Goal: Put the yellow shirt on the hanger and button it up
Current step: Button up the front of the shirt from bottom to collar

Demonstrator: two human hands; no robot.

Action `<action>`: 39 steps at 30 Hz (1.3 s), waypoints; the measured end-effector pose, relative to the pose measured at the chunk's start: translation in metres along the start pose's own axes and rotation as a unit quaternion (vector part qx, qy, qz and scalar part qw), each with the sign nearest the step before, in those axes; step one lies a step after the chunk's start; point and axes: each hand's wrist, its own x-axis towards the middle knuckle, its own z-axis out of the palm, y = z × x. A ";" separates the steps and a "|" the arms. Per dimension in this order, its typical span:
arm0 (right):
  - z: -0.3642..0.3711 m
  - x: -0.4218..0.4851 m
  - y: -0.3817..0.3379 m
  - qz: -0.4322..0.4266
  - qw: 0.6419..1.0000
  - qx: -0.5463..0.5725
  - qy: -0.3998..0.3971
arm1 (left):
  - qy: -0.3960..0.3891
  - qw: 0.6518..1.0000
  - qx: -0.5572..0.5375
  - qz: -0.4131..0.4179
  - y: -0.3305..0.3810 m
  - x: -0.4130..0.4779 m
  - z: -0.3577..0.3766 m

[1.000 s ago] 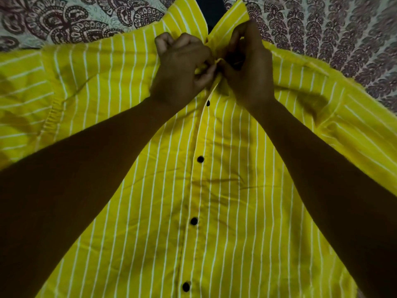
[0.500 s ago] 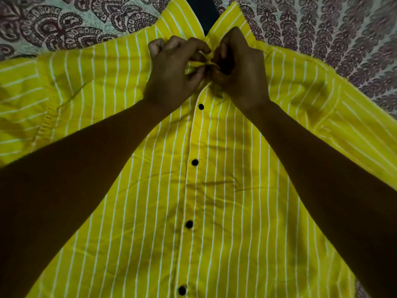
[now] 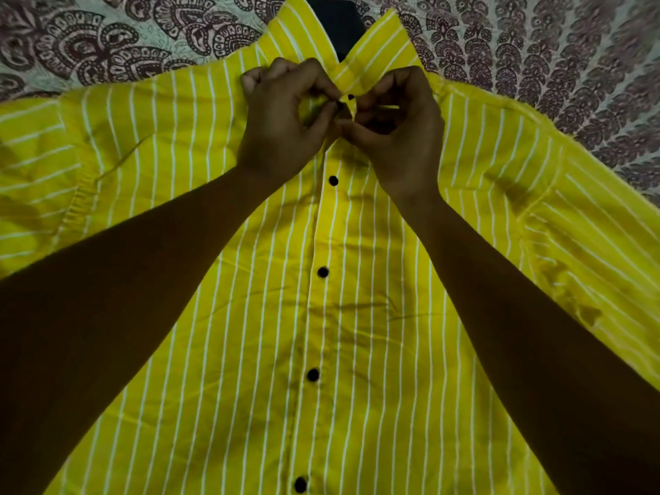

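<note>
Yellow shirt point(image 3: 375, 316), white-striped, lies flat and face up on a patterned bedspread point(image 3: 535, 48), collar toward the bedspread's far edge, hem toward the near edge. Placket closed along the centre; four black buttons point(image 3: 323, 272) visible in a line below the hands. Left hand point(image 3: 282, 119) and right hand point(image 3: 396, 126) meet at the collar base, fingers curled tight, each pinching a fold of yellow fabric at the neck. A small dark button point(image 3: 351, 97) shows between the fingertips. Dark shape inside the open collar point(image 3: 335, 23); cannot tell whether it is the hanger.
</note>
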 end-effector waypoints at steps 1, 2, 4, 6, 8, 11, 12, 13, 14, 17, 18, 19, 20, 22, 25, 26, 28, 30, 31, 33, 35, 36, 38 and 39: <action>-0.002 0.001 -0.001 0.006 1.000 0.012 -0.006 | 0.002 1.000 0.000 -0.001 0.000 0.000 0.000; -0.004 0.003 -0.001 0.010 1.000 0.017 -0.013 | 0.003 1.000 0.000 0.000 0.000 0.000 0.000; -0.004 0.005 -0.002 0.008 1.000 0.007 -0.028 | 0.000 1.000 -0.005 0.003 0.000 0.000 0.000; -0.002 0.006 -0.004 0.012 0.999 0.000 -0.034 | -0.012 1.000 -0.008 0.010 0.000 0.000 0.000; 0.000 0.008 -0.004 0.026 0.999 0.006 -0.022 | -0.022 1.000 -0.003 0.020 0.000 0.000 0.000; -0.001 0.006 -0.001 0.049 0.998 0.023 -0.017 | -0.020 1.000 -0.007 0.015 -0.002 -0.001 0.001; -0.002 0.005 0.000 0.056 0.998 0.028 -0.017 | -0.021 1.000 -0.012 0.009 -0.003 -0.002 0.001; -0.002 0.004 0.000 0.061 0.997 0.036 -0.014 | -0.020 1.000 -0.014 0.003 -0.003 -0.002 0.001; -0.001 0.003 0.000 0.064 0.997 0.045 -0.007 | -0.016 1.000 -0.012 0.001 -0.003 -0.002 0.001; 0.007 0.002 -0.004 0.060 0.996 0.051 0.037 | 0.006 1.000 -0.006 0.002 -0.004 -0.001 0.001; 0.010 0.002 -0.006 0.053 0.996 0.042 0.050 | 0.008 1.000 -0.014 -0.006 -0.004 -0.001 0.001; 0.014 0.001 -0.008 0.044 0.997 0.031 0.059 | 0.008 1.000 -0.024 -0.016 -0.004 -0.001 0.000; 0.016 0.001 -0.009 0.033 0.997 0.020 0.064 | 0.010 0.999 -0.032 -0.025 -0.004 -0.002 0.000; 0.021 0.000 -0.010 0.013 0.997 0.004 0.073 | 0.017 0.998 -0.048 -0.038 -0.005 -0.001 0.000; 0.023 -0.001 -0.010 -0.007 0.997 0.006 0.081 | 0.022 0.996 -0.077 -0.048 -0.006 0.000 -0.001; 0.023 -0.002 -0.010 -0.013 0.996 0.008 0.084 | 0.020 0.995 -0.081 -0.047 -0.007 0.000 0.000; 0.024 -0.003 -0.009 -0.025 0.996 0.006 0.091 | 0.018 0.995 -0.087 -0.044 -0.009 0.000 0.000; 0.026 -0.005 -0.008 -0.030 0.995 0.004 0.098 | 0.020 0.994 -0.102 -0.044 -0.010 0.000 0.000; 0.028 -0.005 -0.008 -0.033 0.994 0.002 0.102 | 0.021 0.992 -0.113 -0.046 -0.010 0.000 0.000; 0.028 -0.005 -0.008 -0.040 0.994 -0.005 0.106 | 0.020 0.989 -0.134 -0.054 -0.009 0.000 0.000; 0.026 -0.003 -0.007 -0.052 0.994 -0.010 0.096 | 0.024 0.987 -0.146 -0.063 -0.008 0.000 0.000; 0.025 -0.002 -0.008 -0.060 0.994 -0.012 0.090 | 0.028 0.986 -0.148 -0.067 -0.008 -0.001 0.000; 0.026 -0.001 -0.008 -0.073 0.994 -0.021 0.083 | 0.034 0.985 -0.152 -0.074 -0.008 0.000 0.000; 0.027 0.000 -0.008 -0.077 0.993 -0.024 0.084 | 0.034 0.984 -0.156 -0.079 -0.008 0.000 0.000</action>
